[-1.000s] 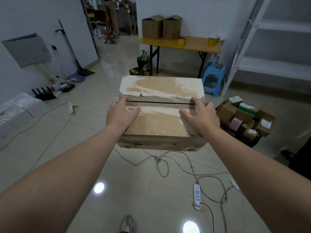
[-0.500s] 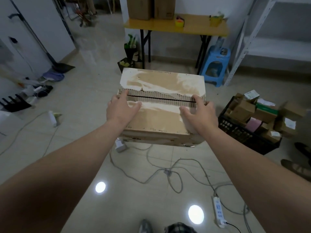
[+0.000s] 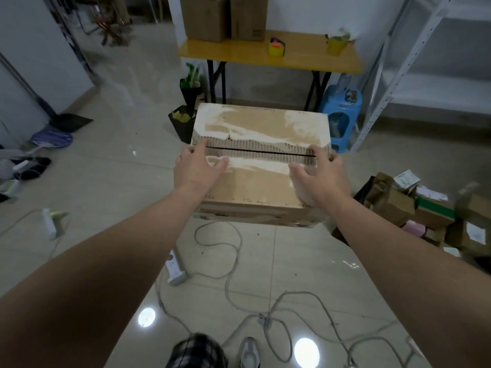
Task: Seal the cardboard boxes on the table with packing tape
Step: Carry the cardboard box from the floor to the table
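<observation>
I carry a worn cardboard box (image 3: 261,131) in the air at chest height, its top flaps closed with a dark slit along the torn seam. My left hand (image 3: 195,168) grips its near left top edge and my right hand (image 3: 317,173) grips its near right corner. Ahead stands a yellow table (image 3: 300,58) with two brown cardboard boxes (image 3: 223,17) at its left end. A yellow roll of packing tape (image 3: 276,47) lies in the table's middle.
A yellow cup (image 3: 336,45) sits on the table's right. A blue stool (image 3: 341,115) and white shelving (image 3: 430,62) stand to the right. A crate of small boxes (image 3: 425,211) is on the floor right. Cables and a power strip (image 3: 175,269) cross the floor below me.
I have walked closer to the yellow table with the box held the same way. The table and stool now look larger and nearer, and the floor cables have slid toward me.
</observation>
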The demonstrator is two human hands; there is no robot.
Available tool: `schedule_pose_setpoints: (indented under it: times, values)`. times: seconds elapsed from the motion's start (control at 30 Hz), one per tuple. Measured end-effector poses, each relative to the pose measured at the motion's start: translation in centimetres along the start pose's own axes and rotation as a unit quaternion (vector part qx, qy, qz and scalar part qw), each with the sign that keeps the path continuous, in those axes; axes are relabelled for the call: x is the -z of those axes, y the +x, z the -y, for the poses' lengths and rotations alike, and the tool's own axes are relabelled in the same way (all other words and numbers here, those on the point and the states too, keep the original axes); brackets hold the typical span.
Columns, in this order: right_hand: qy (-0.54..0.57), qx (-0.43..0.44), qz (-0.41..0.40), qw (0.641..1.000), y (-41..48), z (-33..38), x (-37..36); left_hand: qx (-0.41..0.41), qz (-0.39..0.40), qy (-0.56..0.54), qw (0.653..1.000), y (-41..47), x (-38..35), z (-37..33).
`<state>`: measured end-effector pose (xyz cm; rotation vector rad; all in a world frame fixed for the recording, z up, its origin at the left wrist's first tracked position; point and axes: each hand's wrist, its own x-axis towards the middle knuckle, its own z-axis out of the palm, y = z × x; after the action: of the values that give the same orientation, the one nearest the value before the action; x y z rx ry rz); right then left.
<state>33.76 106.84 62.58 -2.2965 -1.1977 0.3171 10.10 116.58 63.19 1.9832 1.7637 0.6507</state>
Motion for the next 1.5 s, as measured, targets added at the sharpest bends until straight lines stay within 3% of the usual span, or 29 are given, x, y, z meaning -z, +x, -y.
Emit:
schedule_pose_setpoints:
  times: [0.67,1.03,1.3,1.5]
  values:
    - [-0.026,-0.085,-0.044,0.995,31.7,9.7,-9.2,-0.043,0.069,0.022,0.996,37.8,-8.0,-2.1]
    - [0.025,-0.087,-0.052,0.994,49.3,3.4,-5.6,-0.064,0.088,-0.013,0.994,50.2,-17.8,-14.6]
    - [-0.031,-0.086,-0.019,0.996,62.2,-2.6,-0.5,-0.032,0.110,-0.021,0.993,57.3,-25.4,-24.9]
    - [-0.014,-0.065,-0.020,0.998,71.1,-4.0,0.0,-0.032,0.087,-0.021,0.995,63.6,-28.3,-29.5]
